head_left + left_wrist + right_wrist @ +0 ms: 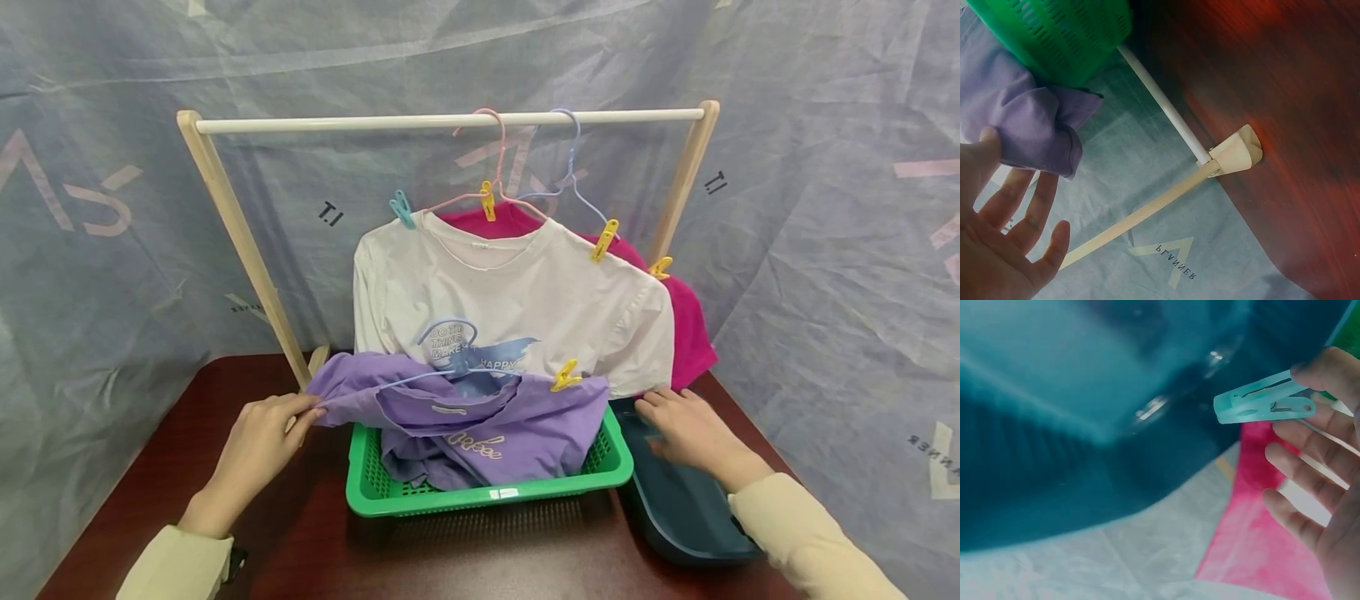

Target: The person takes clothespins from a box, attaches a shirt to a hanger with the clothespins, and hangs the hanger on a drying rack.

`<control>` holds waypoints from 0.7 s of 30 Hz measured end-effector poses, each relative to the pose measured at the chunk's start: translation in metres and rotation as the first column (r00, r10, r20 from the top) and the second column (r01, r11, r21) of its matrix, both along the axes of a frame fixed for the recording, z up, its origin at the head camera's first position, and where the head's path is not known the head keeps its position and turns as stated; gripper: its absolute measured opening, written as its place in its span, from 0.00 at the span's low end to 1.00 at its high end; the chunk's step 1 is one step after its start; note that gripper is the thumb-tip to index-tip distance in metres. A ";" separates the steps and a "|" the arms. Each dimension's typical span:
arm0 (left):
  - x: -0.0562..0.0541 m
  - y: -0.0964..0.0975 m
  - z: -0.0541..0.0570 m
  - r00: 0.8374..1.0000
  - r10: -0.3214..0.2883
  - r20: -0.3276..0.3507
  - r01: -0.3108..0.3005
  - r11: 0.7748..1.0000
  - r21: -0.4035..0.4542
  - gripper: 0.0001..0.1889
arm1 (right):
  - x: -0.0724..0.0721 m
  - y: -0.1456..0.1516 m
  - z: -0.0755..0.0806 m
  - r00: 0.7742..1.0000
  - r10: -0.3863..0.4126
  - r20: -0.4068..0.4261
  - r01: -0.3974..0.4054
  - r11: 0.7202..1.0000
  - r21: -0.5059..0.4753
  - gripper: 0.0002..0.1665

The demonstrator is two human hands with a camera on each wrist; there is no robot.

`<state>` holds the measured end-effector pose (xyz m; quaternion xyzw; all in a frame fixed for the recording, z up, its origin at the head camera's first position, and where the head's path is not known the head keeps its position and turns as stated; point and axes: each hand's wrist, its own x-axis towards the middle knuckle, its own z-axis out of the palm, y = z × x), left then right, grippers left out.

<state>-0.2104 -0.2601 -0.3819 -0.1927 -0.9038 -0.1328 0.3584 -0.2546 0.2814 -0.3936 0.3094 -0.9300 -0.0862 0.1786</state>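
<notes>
My left hand [264, 433] pinches the left end of a purple T-shirt [517, 446] between thumb and fingers. The shirt lies in and over a green basket [491, 498], with a blue hanger [416, 379] in its neck. A yellow clothespin [566, 377] grips the shirt's right shoulder. At the right, my right hand [686, 429] is over a dark blue basin [697, 525]. In the right wrist view, a teal clothespin [1265, 399] is pinched between its thumb and index finger, the other fingers spread loosely.
Behind the basket stands a rack with a white rod [337, 123]. From it hang a white shirt [487, 292] on a pink hanger [501, 158] and a magenta shirt [690, 333] on a blue hanger [573, 150]. Teal [402, 208] and yellow clothespins [604, 240] clip them.
</notes>
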 end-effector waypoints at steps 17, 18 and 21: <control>-0.001 -0.001 0.001 1.000 -0.005 -0.006 0.005 1.000 -0.002 0.08 | 0.008 -0.018 0.047 0.967 0.123 -0.222 -0.142 0.987 -0.071 0.21; -0.001 0.000 0.001 1.000 -0.005 -0.005 0.005 1.000 -0.002 0.08 | 0.009 -0.019 0.050 0.966 0.127 -0.227 -0.148 0.986 -0.079 0.21; -0.001 0.000 0.001 1.000 -0.004 -0.003 0.004 1.000 -0.003 0.08 | 0.011 -0.024 0.058 0.960 0.136 -0.244 -0.165 0.981 -0.102 0.20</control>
